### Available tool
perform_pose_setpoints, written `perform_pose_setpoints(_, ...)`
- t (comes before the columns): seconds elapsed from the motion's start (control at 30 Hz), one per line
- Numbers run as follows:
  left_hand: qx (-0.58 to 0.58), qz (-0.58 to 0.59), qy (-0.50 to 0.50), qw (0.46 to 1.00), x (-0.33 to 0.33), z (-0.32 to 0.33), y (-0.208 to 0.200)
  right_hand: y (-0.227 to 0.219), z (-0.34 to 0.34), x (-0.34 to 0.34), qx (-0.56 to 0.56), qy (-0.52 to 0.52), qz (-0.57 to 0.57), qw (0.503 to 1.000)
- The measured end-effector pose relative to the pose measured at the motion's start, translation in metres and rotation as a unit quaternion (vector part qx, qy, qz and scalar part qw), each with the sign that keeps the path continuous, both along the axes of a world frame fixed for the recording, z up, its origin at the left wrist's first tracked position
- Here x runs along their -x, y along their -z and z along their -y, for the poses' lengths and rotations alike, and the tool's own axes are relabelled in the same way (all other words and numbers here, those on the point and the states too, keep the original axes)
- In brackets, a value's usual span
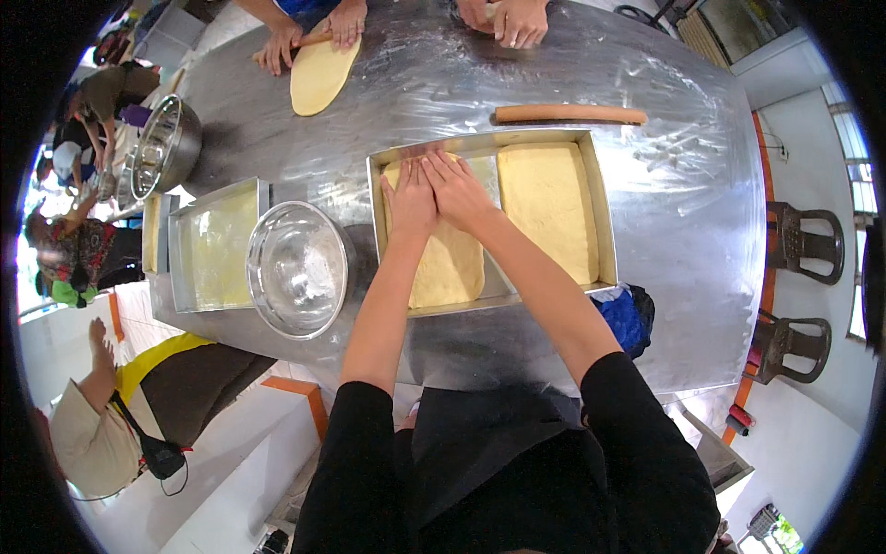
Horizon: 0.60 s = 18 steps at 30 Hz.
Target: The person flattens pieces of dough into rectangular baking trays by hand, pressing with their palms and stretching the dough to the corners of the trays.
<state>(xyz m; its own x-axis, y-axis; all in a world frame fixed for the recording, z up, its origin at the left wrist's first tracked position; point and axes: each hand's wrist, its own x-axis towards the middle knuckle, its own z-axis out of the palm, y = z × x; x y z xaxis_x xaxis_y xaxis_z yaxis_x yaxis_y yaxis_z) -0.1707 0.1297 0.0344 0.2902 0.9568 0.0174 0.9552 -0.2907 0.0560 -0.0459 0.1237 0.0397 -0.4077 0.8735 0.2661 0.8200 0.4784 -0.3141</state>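
Both of my hands press on the far end of a flat slab of dough (448,268) in the left part of a rectangular metal baking pan (604,217). My left hand (411,198) lies with its fingers stretched toward the pan's far wall. Beside it, touching, my right hand (455,189) rests flat with fingers extended. A second dough slab (549,212) fills the right part of the pan, with a strip of bare pan bottom between the two. The dough under my palms is hidden.
A wooden rolling pin (570,114) lies beyond the pan. To the left stand a steel bowl (300,323) and another pan (175,268). Across the metal table (683,222), another person's hands (318,37) roll a dough sheet (318,83). A blue and black bundle (628,319) sits near the pan's right corner.
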Motion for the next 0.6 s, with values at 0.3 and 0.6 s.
perform_pose_setpoints(0.3, -0.05, 0.122, -0.066, 0.989, 0.01, 0.001, 0.015, 0.028, 0.006, 0.022, -0.007, 0.107, -0.033, 0.994)
perform_pose_setpoints(0.6, -0.035, 0.193, -0.104, 0.975, 0.01, 0.001, 0.012, 0.013, 0.002, 0.027, 0.024, 0.134, -0.006, 0.991)
